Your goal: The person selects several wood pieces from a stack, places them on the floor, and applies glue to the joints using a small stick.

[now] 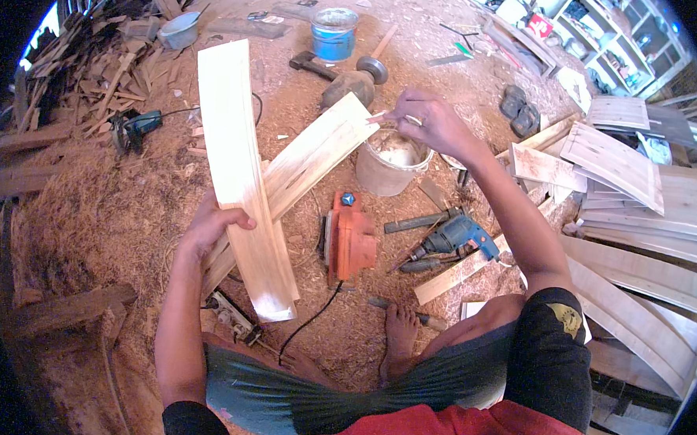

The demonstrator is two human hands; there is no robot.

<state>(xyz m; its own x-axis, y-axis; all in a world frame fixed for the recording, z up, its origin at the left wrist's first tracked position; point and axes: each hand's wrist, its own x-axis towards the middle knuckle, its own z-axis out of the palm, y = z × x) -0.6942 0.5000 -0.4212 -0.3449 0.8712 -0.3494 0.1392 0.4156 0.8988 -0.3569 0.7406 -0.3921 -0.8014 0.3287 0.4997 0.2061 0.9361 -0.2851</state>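
My left hand [220, 225] grips a long pale wooden board [237, 156], its thumb across the face and the other fingers hidden behind. The board stands tilted in front of me and crosses over a second pale board [308, 156], which slants up to the right. My right hand [428, 121] is closed in a pinch on a short thin stick [377, 117], whose tip is at the second board's upper end; I cannot tell whether it touches. Just below that hand stands a pale bucket [384, 176] with whitish stuff inside.
An orange power planer [351, 245], a blue drill [458, 235] and a hammer [313, 64] lie on the shavings-covered floor. A blue bucket [333, 35] stands farther off. Scrap wood [96, 74] heaps at left; wooden panels [615, 164] stack at right. My bare foot [402, 330] is near.
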